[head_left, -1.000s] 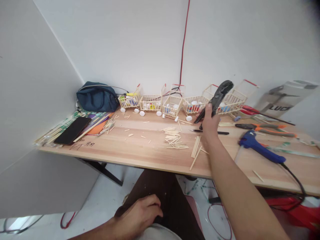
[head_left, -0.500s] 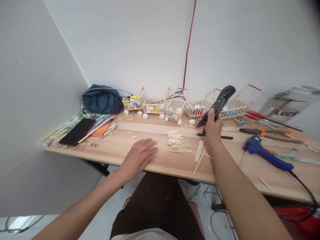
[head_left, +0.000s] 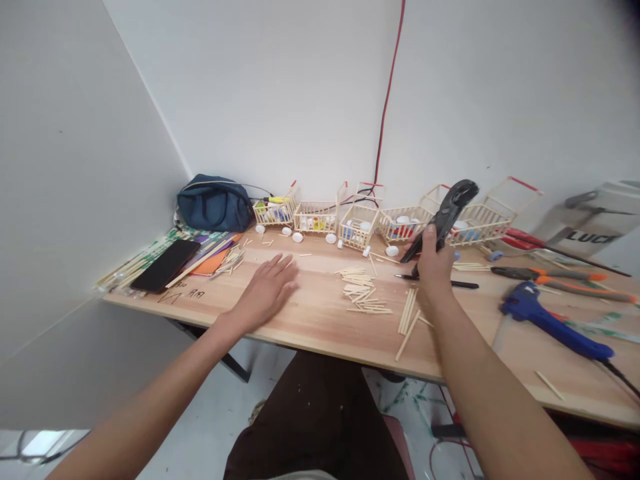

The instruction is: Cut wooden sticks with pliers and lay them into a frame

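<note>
My left hand [head_left: 266, 288] lies palm down over the tabletop, fingers stretched out, holding nothing. My right hand [head_left: 434, 265] grips a black hand cutter [head_left: 447, 215], its thick rounded head pointing up and away from me. Between my hands is a loose pile of short cut wooden sticks [head_left: 361, 291]. Longer sticks [head_left: 408, 311] lie side by side just left of my right wrist. Beneath the right hand, a black craft knife or pen [head_left: 464, 285] is partly hidden. Small stick offcuts [head_left: 267, 243] are scattered beyond my left hand.
Several miniature stick-built shopping carts [head_left: 316, 219] line the wall. At left are a blue pouch [head_left: 215, 203], a phone [head_left: 166, 265] and orange paper [head_left: 209, 266]. At right lie pliers [head_left: 565, 279], a blue glue gun [head_left: 555, 320], a red-handled tool [head_left: 525, 240] and a clear container [head_left: 600, 217].
My left hand has moved left and slightly farther from me, away from the stick pile. My right hand still holds the cutter in nearly the same place. The view has shifted slightly.
</note>
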Action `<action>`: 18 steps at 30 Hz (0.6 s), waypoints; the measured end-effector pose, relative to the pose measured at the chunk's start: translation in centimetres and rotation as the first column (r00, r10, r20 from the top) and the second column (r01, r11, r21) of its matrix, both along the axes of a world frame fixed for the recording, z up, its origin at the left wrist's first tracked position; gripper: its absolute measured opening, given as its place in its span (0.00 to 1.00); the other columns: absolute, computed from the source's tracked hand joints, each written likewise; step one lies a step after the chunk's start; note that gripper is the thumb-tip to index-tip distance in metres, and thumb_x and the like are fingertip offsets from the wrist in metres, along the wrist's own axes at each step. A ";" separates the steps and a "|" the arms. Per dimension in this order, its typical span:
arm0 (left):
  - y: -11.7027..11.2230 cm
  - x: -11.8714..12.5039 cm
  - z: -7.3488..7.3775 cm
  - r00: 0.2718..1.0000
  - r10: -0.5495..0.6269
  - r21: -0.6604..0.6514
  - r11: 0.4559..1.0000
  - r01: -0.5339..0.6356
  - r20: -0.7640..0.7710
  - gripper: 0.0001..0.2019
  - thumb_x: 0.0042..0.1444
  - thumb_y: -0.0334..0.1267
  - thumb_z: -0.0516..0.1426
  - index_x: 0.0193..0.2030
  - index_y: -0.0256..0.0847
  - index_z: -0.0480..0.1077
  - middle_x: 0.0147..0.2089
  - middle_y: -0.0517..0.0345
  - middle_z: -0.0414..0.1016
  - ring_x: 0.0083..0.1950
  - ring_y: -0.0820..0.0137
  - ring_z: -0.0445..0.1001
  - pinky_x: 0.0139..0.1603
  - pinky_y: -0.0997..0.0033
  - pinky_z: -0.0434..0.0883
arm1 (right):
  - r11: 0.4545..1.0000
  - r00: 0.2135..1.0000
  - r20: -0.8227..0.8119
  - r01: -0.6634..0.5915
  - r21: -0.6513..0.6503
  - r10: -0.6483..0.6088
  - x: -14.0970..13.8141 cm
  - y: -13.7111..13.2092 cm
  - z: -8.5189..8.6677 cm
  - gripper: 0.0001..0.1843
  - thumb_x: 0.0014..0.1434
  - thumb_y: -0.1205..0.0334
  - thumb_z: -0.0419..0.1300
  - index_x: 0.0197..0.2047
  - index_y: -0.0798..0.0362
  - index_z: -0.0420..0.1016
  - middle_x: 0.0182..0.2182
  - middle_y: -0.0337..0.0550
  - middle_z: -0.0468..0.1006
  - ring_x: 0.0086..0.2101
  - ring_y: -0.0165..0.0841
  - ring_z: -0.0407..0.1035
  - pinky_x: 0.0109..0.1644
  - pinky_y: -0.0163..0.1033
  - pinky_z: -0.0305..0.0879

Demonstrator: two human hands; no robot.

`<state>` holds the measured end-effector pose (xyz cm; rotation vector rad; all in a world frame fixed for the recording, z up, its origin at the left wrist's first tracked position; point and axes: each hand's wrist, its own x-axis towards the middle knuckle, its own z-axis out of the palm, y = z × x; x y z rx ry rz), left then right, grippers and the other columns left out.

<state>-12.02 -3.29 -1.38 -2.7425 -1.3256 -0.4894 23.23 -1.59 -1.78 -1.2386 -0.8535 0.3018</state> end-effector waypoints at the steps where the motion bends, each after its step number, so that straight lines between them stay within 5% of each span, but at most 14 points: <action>1: 0.8 0.9 0.2 1.000 -0.029 0.002 1.000 0.029 -0.003 0.24 0.68 0.46 0.42 0.66 0.40 0.60 0.72 0.48 0.53 0.73 0.59 0.48 0.70 0.50 0.53 | 1.000 1.000 0.004 0.000 -0.001 0.000 0.0 0.0 -0.1 0.30 0.55 0.32 0.52 0.28 0.53 0.72 0.21 0.46 0.74 0.20 0.36 0.70 0.24 0.43 0.69; 4: 3.4 3.9 0.4 0.995 -0.082 -0.013 0.997 0.082 -0.050 0.24 0.67 0.44 0.44 0.66 0.38 0.60 0.71 0.46 0.54 0.72 0.58 0.51 0.69 0.52 0.55 | 1.000 1.000 0.011 0.003 -0.015 -0.003 0.1 0.0 -0.3 0.31 0.55 0.32 0.52 0.28 0.54 0.73 0.20 0.45 0.74 0.19 0.35 0.69 0.24 0.43 0.69; 7: 5.3 5.2 0.3 0.990 -0.086 -0.038 0.996 0.082 -0.113 0.19 0.66 0.40 0.46 0.57 0.36 0.69 0.65 0.45 0.65 0.66 0.61 0.63 0.65 0.60 0.61 | 1.000 1.000 0.001 0.020 -0.021 -0.020 0.3 0.1 -0.3 0.31 0.55 0.32 0.52 0.28 0.54 0.73 0.20 0.46 0.74 0.20 0.36 0.70 0.24 0.44 0.69; 10: 5.6 4.2 0.4 0.993 0.014 -0.036 0.999 -0.018 -0.117 0.15 0.63 0.36 0.48 0.43 0.35 0.75 0.50 0.43 0.76 0.52 0.63 0.74 0.56 0.64 0.68 | 0.999 0.999 -0.025 0.033 -0.010 -0.034 0.3 0.1 -0.2 0.31 0.55 0.32 0.52 0.28 0.53 0.73 0.20 0.46 0.74 0.20 0.37 0.70 0.23 0.44 0.69; 13: 5.6 2.0 1.0 0.985 0.151 -0.001 0.988 -0.152 -0.077 0.16 0.61 0.35 0.47 0.33 0.31 0.74 0.38 0.37 0.76 0.44 0.58 0.76 0.48 0.58 0.70 | 1.000 1.000 -0.018 0.019 -0.008 -0.019 0.2 0.2 -0.3 0.30 0.56 0.32 0.51 0.29 0.53 0.72 0.20 0.45 0.74 0.20 0.37 0.71 0.24 0.44 0.70; 18: 9.1 0.3 2.4 0.985 0.150 -0.016 0.989 -0.149 0.082 0.15 0.61 0.37 0.48 0.39 0.34 0.74 0.46 0.41 0.75 0.51 0.59 0.72 0.55 0.59 0.67 | 0.999 1.000 0.000 -0.021 -0.026 0.021 -0.1 0.2 -0.5 0.30 0.55 0.32 0.52 0.29 0.54 0.72 0.20 0.45 0.74 0.20 0.36 0.70 0.23 0.43 0.69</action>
